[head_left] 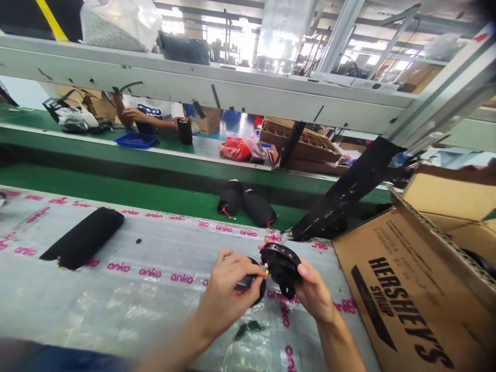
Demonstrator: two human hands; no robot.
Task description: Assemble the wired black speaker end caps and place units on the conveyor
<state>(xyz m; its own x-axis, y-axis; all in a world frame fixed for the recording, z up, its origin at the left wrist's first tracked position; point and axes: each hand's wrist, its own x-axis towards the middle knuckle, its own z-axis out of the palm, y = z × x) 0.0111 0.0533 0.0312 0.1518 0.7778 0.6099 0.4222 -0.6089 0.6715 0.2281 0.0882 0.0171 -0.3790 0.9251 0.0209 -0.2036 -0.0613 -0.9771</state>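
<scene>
My right hand (315,292) grips a black round plastic part (282,263), with its thumb and fingers around the rim. Close beside it, my left hand (230,284) pinches a small white-and-yellow wire connector (266,269) at the side of that part. Behind my left fingers shows the round end of a black cylindrical piece (260,293), mostly covered by the hand. A black fabric-covered cylinder (87,237) lies on the plastic-covered table (155,305) to the left.
Two black cylinders with red wires (258,207) lie on the green belt (178,188) beyond the table. A cardboard box (387,289) stands at the right, near a slanted black post (344,186). Across the belt, a co-worker's hands (137,116) hold a black piece.
</scene>
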